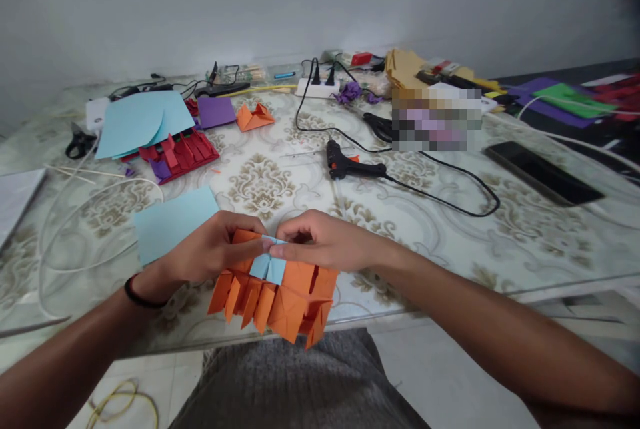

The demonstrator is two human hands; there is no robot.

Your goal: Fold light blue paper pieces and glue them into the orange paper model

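An orange folded-paper piece (290, 302) with several flaps hangs over the table's front edge, held between my two hands. A small light-blue folded paper (269, 269) lies against its upper middle, creased down its centre. My left hand (220, 249) is closed on the left side, thumb at the top of the blue paper. From the right, my right hand (320, 242) pinches the same spot, its thumb meeting the left thumb. The fingers behind the paper are partly hidden. Beside my left hand lies a flat light-blue paper sheet (175, 222).
Beyond my hands lies a black glue gun (353, 163) with its cord looping right. A phone (545, 172) rests at the right. Light-blue sheets (145, 122), red folded paper (185, 155) and scissors (80, 142) sit at the left. A white power strip (317, 88) stands near the wall.
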